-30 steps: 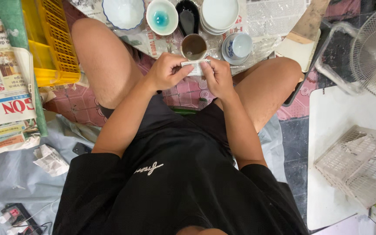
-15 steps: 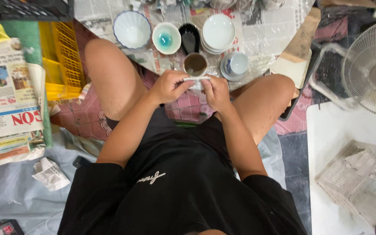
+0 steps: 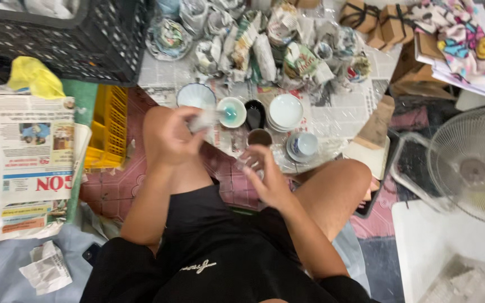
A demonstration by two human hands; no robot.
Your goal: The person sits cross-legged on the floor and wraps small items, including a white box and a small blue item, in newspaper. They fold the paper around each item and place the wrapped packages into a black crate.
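Left hand [image 3: 170, 137]: it is lifted over the left knee, and a small pale thing [image 3: 202, 120] is pinched between the fingers. The thing is blurred, so its kind cannot be told (maybe tape or a slip of paper).
Right hand [image 3: 268, 178]: it is held lower, between the knees. The fingers are bent, and something small and clear seems to be nipped at the tips, but this cannot be told for sure.
Gap between hands: the 2 hands are held apart, the left one higher and farther out.
Long side of the pale thing: it is pointed from the left hand toward the teal bowl [image 3: 232, 111].
Way to the dishes: the dishes are laid out in front of both hands, on newspaper [image 3: 338, 115].
Nearest to the right hand: the brown cup [image 3: 260, 137] is found just past the fingertips.
Nearest to the left hand: the teal bowl and the white fluted bowl [image 3: 195, 96] are near.
Other dishes: 1 black dish [image 3: 254, 114], 1 stack of white plates [image 3: 286, 111] and 1 blue-and-white cup [image 3: 303, 145] are set in the same row.
Behind them: many paper-wrapped bundles [image 3: 265, 45] are piled up.
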